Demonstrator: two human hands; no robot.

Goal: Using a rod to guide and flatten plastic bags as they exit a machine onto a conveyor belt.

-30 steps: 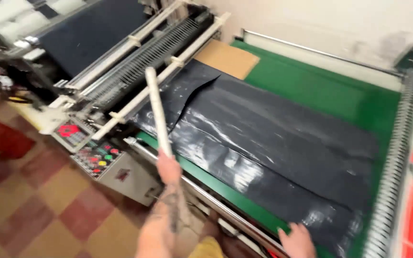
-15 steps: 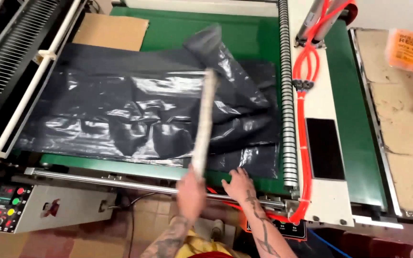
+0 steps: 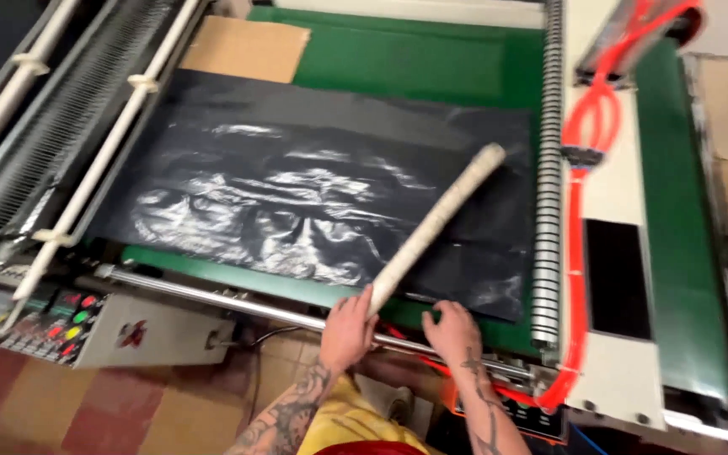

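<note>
My left hand [image 3: 347,327] grips the near end of a long pale cardboard tube [image 3: 436,226], which slants up and to the right across a stack of black plastic sheets [image 3: 297,194]. The sheets lie flat on a green machine bed [image 3: 398,59]. My right hand [image 3: 452,330] rests with fingers bent on the near edge of the black plastic, just right of the tube's held end. Both forearms are tattooed.
A brown cardboard piece [image 3: 246,50] lies at the far left of the bed. White rollers [image 3: 86,177] run along the left side. A control panel with coloured buttons [image 3: 56,316] sits at the lower left. Orange hoses [image 3: 583,168] and a coil spring [image 3: 549,168] flank the right.
The tube has swung down from nearly upright to lie slanted to the right over the plastic. The black sheets lie flatter. My right hand stays at the near edge.
</note>
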